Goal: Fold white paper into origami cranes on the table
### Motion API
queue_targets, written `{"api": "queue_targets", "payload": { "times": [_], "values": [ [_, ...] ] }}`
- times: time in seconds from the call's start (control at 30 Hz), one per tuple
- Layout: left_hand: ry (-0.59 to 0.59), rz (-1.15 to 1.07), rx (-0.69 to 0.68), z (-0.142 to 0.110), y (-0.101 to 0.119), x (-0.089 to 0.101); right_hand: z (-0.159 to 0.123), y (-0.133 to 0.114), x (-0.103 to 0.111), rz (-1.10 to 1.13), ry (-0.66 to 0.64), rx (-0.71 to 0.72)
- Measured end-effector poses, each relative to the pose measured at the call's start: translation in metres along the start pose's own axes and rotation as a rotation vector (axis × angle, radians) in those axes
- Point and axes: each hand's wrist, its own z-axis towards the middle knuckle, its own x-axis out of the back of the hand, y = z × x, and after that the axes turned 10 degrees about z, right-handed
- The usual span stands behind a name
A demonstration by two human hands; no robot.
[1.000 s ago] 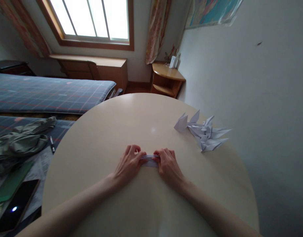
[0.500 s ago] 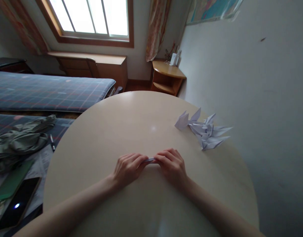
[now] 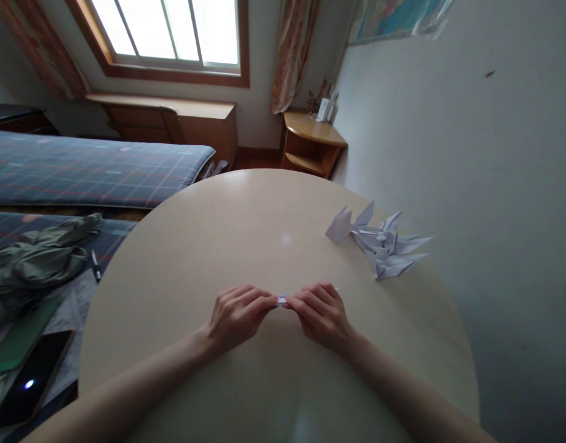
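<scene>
Between my hands is a small piece of folded white paper (image 3: 282, 301), held low over the round cream table (image 3: 227, 240). My left hand (image 3: 241, 312) pinches its left end and my right hand (image 3: 320, 312) pinches its right end. Most of the paper is hidden behind my fingers; only a short middle strip shows, and a thin white tip appears just past my right knuckles. Several white origami cranes (image 3: 387, 246) lie bunched together at the right side of the table, beyond my right hand.
Left of the table, a plaid mattress (image 3: 80, 172) holds crumpled grey-green cloth (image 3: 38, 258), a pen (image 3: 96, 267), a green booklet (image 3: 22, 335) and a black phone (image 3: 31, 378). A wall (image 3: 504, 184) runs along the right. Behind stand a corner shelf (image 3: 313, 132) and a desk (image 3: 209, 111).
The folded paper has turned slightly, so more of its white face shows between my fingers. My right fingers have shifted a little; the cranes lie where they were.
</scene>
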Motion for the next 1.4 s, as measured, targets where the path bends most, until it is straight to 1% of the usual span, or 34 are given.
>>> {"api": "queue_targets", "payload": {
  "times": [0.17, 0.33, 0.43, 0.53, 0.6, 0.73, 0.83, 1.0, 1.07, 1.17, 1.27, 1.4],
  "values": [
    [0.044, 0.068, -0.091, -0.001, -0.007, 0.001, 0.003, 0.006, 0.011, 0.005, -0.076, 0.043],
    [0.055, 0.073, -0.127, -0.001, -0.01, -0.003, -0.001, 0.012, 0.007, 0.001, -0.055, 0.077],
    [-0.02, 0.068, -0.11, -0.003, -0.012, -0.008, -0.005, 0.015, 0.001, 0.037, -0.055, 0.084],
    [-0.123, 0.03, -0.082, -0.004, -0.012, -0.01, -0.007, 0.017, -0.002, 0.089, -0.107, 0.049],
    [-0.161, 0.003, -0.07, -0.004, -0.012, -0.01, -0.007, 0.018, -0.003, 0.115, -0.142, 0.037],
    [-0.191, -0.007, -0.075, -0.004, -0.012, -0.009, -0.008, 0.02, -0.005, 0.238, -0.19, -0.013],
    [-0.196, -0.011, -0.061, -0.005, -0.013, -0.011, -0.009, 0.021, -0.008, 0.34, -0.168, -0.081],
    [-0.23, -0.035, -0.024, -0.005, -0.015, -0.013, -0.008, 0.018, -0.009, 0.389, -0.142, -0.157],
    [-0.261, -0.055, 0.011, -0.005, -0.014, -0.013, -0.008, 0.017, -0.008, 0.376, -0.138, -0.149],
    [-0.275, -0.09, 0.06, -0.004, -0.012, -0.012, -0.008, 0.016, -0.007, 0.327, -0.164, -0.086],
    [-0.272, -0.112, 0.062, -0.005, -0.012, -0.013, -0.008, 0.016, -0.006, 0.284, -0.203, -0.049],
    [-0.287, -0.131, 0.068, -0.006, -0.012, -0.014, -0.008, 0.016, -0.004, 0.245, -0.2, -0.056]
  ]
}}
